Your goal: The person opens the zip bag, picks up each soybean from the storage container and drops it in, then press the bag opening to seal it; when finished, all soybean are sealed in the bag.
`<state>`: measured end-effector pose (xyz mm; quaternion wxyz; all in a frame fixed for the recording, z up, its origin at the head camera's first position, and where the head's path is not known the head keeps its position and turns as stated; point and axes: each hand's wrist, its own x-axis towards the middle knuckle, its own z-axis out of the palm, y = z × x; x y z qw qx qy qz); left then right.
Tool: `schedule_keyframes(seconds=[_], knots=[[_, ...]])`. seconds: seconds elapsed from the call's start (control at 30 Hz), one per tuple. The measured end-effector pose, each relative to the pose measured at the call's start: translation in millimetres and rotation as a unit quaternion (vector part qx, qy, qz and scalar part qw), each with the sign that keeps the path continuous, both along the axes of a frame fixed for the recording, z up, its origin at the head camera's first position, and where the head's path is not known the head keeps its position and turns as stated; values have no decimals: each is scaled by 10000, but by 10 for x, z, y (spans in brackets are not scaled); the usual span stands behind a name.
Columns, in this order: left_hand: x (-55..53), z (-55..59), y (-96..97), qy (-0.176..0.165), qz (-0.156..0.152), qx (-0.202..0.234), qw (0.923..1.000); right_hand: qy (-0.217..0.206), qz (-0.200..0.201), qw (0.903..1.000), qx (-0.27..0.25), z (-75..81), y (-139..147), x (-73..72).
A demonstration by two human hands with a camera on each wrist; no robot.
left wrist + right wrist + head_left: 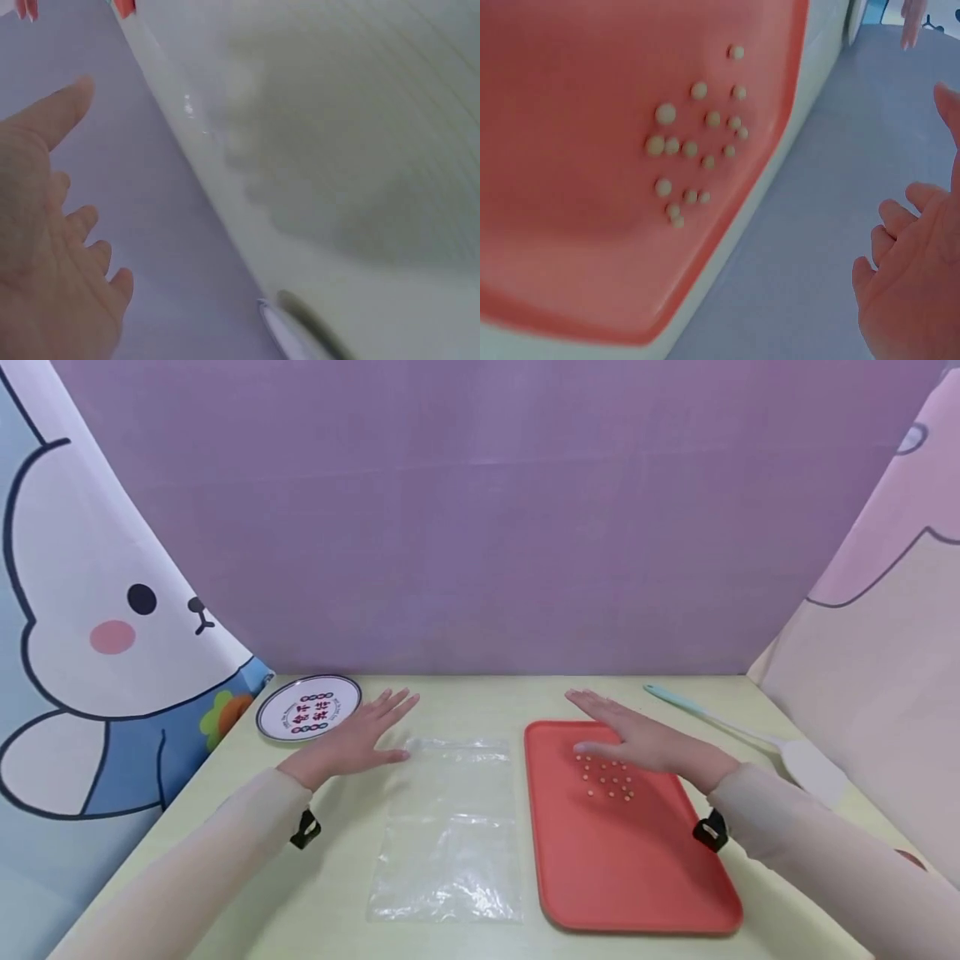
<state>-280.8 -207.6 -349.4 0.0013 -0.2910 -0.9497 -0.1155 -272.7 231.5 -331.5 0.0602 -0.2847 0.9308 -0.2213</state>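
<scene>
My left hand [356,737] hovers with straight, spread fingers and holds nothing. It is between a round white plate [279,714] with a dark rim and a clear plastic bag [450,843] lying flat on the table. Over the far part of a red tray [630,877], my right hand [645,737] is also held in the air with extended fingers and nothing in its grasp. Several small pale round beads or beans [690,148] lie scattered on that tray; their exact kind cannot be told. Both palms show in the wrist views.
A white spatula-like utensil [813,768] with a light blue handle lies right of the tray. A purple backdrop [480,543] rises behind the pale yellow table [337,877], with cartoon-printed panels at both sides. Part of a brown object [911,858] shows at the right edge.
</scene>
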Motion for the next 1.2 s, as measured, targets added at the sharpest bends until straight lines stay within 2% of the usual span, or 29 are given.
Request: schedule_keyframes(seconds=[0.13, 0.27, 0.5, 0.67, 0.77, 0.93, 1.2], knots=[[-83, -69, -21, -527, 205, 289, 9980, -394, 17, 9988, -299, -41, -119, -52], [-156, -122, -5, -1056, 362, 514, 9924, -777, 100, 9956, -519, -84, -244, -97], [-272, -199, 45, -1400, 509, 865, 9850, -1574, 221, 9826, -959, -189, -508, -208], [-320, -286, 51, -1731, 593, 1202, 9757, -1530, 282, 9824, -1034, -250, -747, -292], [-341, -341, 43, -1716, 589, 1224, 9758, -1412, 380, 9824, -1159, -273, -900, -358], [-390, -420, 54, -1444, 544, 1048, 9825, -1369, 367, 9833, -1139, -332, -1104, -453], [-378, -450, 95, -1077, 733, 1125, 9851, -1163, 146, 9890, -908, -449, -1313, -566]])
